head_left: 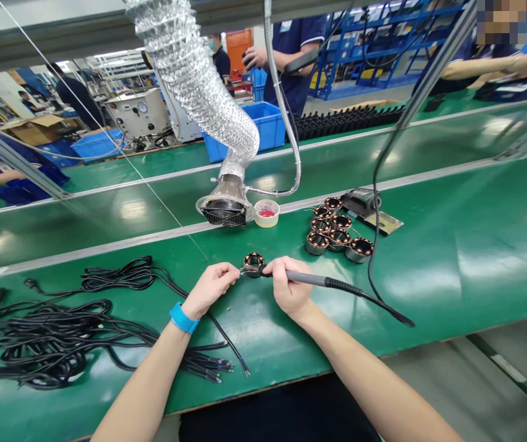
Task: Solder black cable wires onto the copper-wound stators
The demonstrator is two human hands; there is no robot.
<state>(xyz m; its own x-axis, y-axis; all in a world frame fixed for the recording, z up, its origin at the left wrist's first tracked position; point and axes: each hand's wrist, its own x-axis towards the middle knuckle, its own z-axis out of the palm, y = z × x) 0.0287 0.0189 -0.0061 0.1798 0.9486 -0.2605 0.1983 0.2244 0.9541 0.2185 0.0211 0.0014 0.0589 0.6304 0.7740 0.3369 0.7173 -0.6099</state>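
Left forearm (148, 376) and right forearm (360, 371) reached forward, converging. Left hand (212, 285) was in a tight pinch, pointing right. Right hand (290, 288) was curled in a pen-like grip, facing it. Hands sat close, not touching.

Tip of soldering iron (304, 278) indistinct

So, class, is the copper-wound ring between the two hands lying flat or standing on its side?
Lying flat: the ring has its round opening and copper-coloured top facing upward, with its side wall below.
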